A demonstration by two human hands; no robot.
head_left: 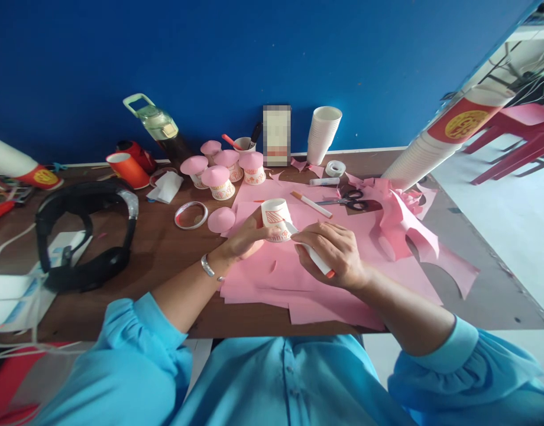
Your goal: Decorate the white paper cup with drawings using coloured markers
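Far left of the frame there's a black headset (83, 234) on the brown table (165, 248), then a tape ring (191, 215) and a bunch of pink-capped cups (227, 168) up toward the blue wall. Dead centre, the left hand (243, 241) is wrapped around a small paper cup (276, 219), holding it tipped over the pink paper sheets (272, 278). The right hand (336, 251) is closed around a white glue stick (316, 257), tip touching the cup. Scissors (349, 198) sit upper right.
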